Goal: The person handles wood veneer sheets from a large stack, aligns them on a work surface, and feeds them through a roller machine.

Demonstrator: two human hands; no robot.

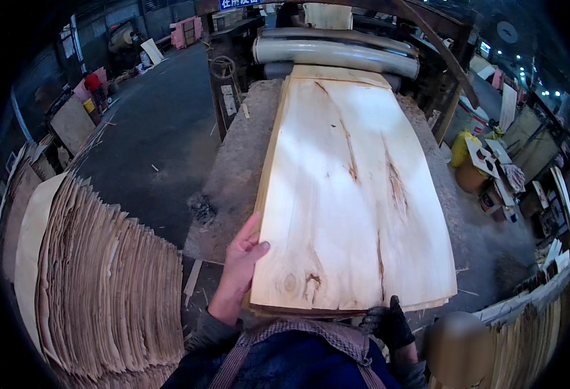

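A stack of pale wood veneer sheets [337, 214] lies lengthwise in front of me, with brown cracks and a knot on its top sheet. Its far end reaches the rollers. My left hand [238, 259], bare, grips the stack's left edge near the close corner, thumb on top and fingers along the side. At the near edge, right of the middle, my right hand [388, 324] in a dark glove holds the sheets with its thumb up over the rim; its other fingers are partly hidden beneath.
Large metal rollers [337, 53] span the machine's far end, with a person [289, 14] behind them. A tall veneer pile [110, 279] stands at my left, another [531, 337] at my right. The worn table [230, 175] borders the stack. Buckets and scraps clutter the right side.
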